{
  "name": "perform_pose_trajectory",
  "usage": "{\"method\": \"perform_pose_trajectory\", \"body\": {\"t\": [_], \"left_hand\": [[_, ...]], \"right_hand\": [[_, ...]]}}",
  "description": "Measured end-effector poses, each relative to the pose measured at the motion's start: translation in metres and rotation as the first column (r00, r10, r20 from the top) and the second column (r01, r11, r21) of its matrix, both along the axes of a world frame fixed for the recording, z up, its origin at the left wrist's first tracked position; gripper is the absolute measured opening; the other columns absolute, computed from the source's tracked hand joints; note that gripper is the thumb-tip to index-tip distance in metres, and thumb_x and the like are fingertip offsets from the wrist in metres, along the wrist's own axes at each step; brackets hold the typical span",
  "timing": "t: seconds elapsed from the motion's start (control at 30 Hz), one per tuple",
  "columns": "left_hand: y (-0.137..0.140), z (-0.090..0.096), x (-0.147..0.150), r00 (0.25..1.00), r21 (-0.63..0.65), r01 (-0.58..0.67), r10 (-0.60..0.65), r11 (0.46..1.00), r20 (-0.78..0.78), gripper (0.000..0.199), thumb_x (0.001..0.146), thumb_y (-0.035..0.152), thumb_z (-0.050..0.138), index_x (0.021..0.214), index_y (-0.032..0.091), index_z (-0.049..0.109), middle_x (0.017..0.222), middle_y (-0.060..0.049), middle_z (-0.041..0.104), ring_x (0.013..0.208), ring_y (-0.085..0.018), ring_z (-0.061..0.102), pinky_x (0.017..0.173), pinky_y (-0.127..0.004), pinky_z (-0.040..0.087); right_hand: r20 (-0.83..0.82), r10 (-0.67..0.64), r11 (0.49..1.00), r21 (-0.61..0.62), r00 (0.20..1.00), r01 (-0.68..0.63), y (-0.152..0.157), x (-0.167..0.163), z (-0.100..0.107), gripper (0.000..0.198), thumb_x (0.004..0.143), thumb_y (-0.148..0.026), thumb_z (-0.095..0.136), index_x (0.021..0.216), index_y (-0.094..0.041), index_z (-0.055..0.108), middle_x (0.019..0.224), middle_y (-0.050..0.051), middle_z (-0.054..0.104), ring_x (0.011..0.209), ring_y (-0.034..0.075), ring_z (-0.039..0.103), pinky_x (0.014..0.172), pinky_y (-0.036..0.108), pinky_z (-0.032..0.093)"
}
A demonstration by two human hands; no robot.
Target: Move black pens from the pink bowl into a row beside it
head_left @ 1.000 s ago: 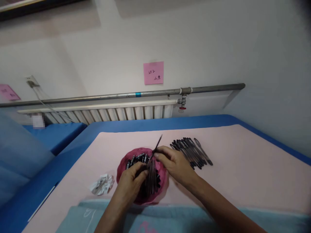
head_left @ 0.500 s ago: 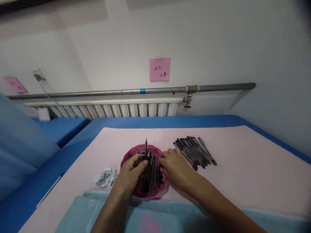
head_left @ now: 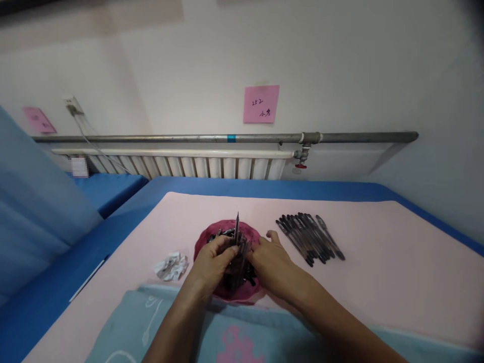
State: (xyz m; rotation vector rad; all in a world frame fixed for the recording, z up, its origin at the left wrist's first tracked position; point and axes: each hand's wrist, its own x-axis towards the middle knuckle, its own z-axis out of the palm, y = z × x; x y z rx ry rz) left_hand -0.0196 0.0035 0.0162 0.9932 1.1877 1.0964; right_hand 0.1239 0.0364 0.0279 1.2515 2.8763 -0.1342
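My left hand (head_left: 214,262) is closed over a pink scalloped basket (head_left: 242,300), pinching a slim pen (head_left: 237,228) upright with its pointed tip up. Loose dark and clear pen parts (head_left: 239,277) fill the basket below. At the basket's right side my right hand (head_left: 273,259) has its thumb and fingers curled in among these parts, one finger raised. What its fingertips grip is hidden. To the right, a row of assembled black-capped pens (head_left: 308,239) lies side by side on the pink cloth.
A crumpled white tissue (head_left: 172,266) lies left of the basket. A light blue patterned cloth (head_left: 181,322) spreads along the near edge. Beyond the blue table edge (head_left: 257,189) stand a white radiator (head_left: 212,166) and a metal pipe with a red valve (head_left: 301,166).
My right hand has shifted further over the basket's parts, and one of its fingers now lifts. The left hand still holds the pen upright. The whole view has moved slightly.
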Motion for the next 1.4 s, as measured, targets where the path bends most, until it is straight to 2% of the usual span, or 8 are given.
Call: {"method": "perform_pose_trajectory", "body": {"t": [0.2, 0.7, 0.83, 0.93, 1.03, 1.13, 1.2, 1.4], "left_hand": [[-0.001, -0.001, -0.001, 1.000, 0.023, -0.001, 0.001, 1.000, -0.010, 0.021, 0.069, 0.031, 0.058, 0.085, 0.018, 0.061, 0.078, 0.000, 0.061, 0.068, -0.013, 0.056, 0.060, -0.024, 0.047], [-0.001, -0.002, -0.003, 0.998, 0.057, 0.029, -0.026, 0.998, -0.054, 0.021, 0.071, 0.029, 0.055, 0.087, 0.017, 0.060, 0.081, -0.002, 0.062, 0.071, -0.014, 0.057, 0.064, -0.025, 0.046], [-0.001, 0.001, -0.003, 0.998, 0.051, 0.034, -0.032, 0.998, -0.047, 0.021, 0.071, 0.029, 0.055, 0.087, 0.017, 0.060, 0.083, -0.003, 0.063, 0.072, -0.015, 0.058, 0.066, -0.027, 0.046], [-0.002, 0.000, -0.003, 0.994, 0.071, 0.065, -0.059, 0.995, -0.087, 0.020, 0.071, 0.029, 0.055, 0.087, 0.018, 0.061, 0.081, -0.002, 0.063, 0.071, -0.014, 0.057, 0.065, -0.026, 0.044], [-0.004, -0.002, 0.000, 0.987, 0.081, 0.113, -0.103, 0.990, -0.121, 0.020, 0.071, 0.028, 0.054, 0.087, 0.018, 0.062, 0.079, -0.001, 0.062, 0.069, -0.013, 0.055, 0.062, -0.023, 0.042], [-0.006, -0.005, 0.003, 0.983, 0.063, 0.151, -0.143, 0.986, -0.114, 0.019, 0.072, 0.029, 0.054, 0.085, 0.018, 0.063, 0.073, 0.001, 0.061, 0.063, -0.012, 0.053, 0.056, -0.021, 0.040], [-0.007, -0.006, 0.005, 0.984, 0.056, 0.154, -0.148, 0.986, -0.099, 0.019, 0.071, 0.029, 0.055, 0.085, 0.018, 0.062, 0.071, 0.001, 0.060, 0.060, -0.011, 0.052, 0.055, -0.020, 0.039], [-0.007, -0.002, 0.005, 0.991, 0.011, 0.135, -0.134, 0.991, -0.023, 0.022, 0.070, 0.030, 0.057, 0.087, 0.017, 0.062, 0.068, 0.000, 0.061, 0.056, -0.011, 0.053, 0.051, -0.020, 0.040]], "right_hand": [[-0.075, 0.030, 1.000, 0.003, 0.997, -0.030, 0.003, 0.004, -0.005, 0.032, 0.062, 0.001, 0.045, 0.079, -0.020, 0.061, 0.090, 0.009, 0.065, 0.092, 0.025, 0.051, 0.080, 0.044, 0.025], [-0.071, 0.068, 0.997, 0.033, 0.995, -0.066, 0.008, 0.008, -0.007, 0.016, 0.074, -0.010, 0.049, 0.070, -0.019, 0.061, 0.069, 0.005, 0.065, 0.069, 0.019, 0.053, 0.069, 0.035, 0.023], [-0.236, -0.006, 1.000, 0.008, 0.972, 0.008, 0.014, 0.017, 0.005, 0.019, 0.079, -0.015, 0.046, 0.081, -0.020, 0.064, 0.076, 0.005, 0.065, 0.072, 0.018, 0.053, 0.071, 0.034, 0.028], [-0.577, -0.147, 0.988, -0.129, 0.803, 0.088, 0.018, 0.022, 0.011, 0.020, 0.081, -0.019, 0.046, 0.091, -0.020, 0.062, 0.088, 0.005, 0.065, 0.082, 0.017, 0.055, 0.075, 0.032, 0.035], [-0.831, -0.325, 0.941, -0.331, 0.451, 0.068, 0.019, 0.022, 0.012, 0.018, 0.079, -0.025, 0.049, 0.091, -0.019, 0.060, 0.092, 0.003, 0.064, 0.087, 0.016, 0.057, 0.079, 0.030, 0.040], [-0.882, -0.438, 0.897, -0.441, 0.171, 0.022, 0.019, 0.019, 0.012, 0.019, 0.074, -0.030, 0.055, 0.089, -0.019, 0.060, 0.089, 0.003, 0.065, 0.085, 0.016, 0.058, 0.079, 0.031, 0.041], [-0.881, -0.463, 0.886, -0.464, 0.098, 0.019, 0.018, 0.018, 0.014, 0.021, 0.072, -0.031, 0.057, 0.087, -0.018, 0.060, 0.087, 0.003, 0.065, 0.084, 0.016, 0.058, 0.078, 0.031, 0.042], [-0.876, -0.476, 0.879, -0.477, 0.070, 0.009, 0.016, 0.018, 0.018, 0.020, 0.070, -0.031, 0.058, 0.085, -0.018, 0.060, 0.085, 0.002, 0.064, 0.083, 0.015, 0.057, 0.079, 0.030, 0.041]]}}
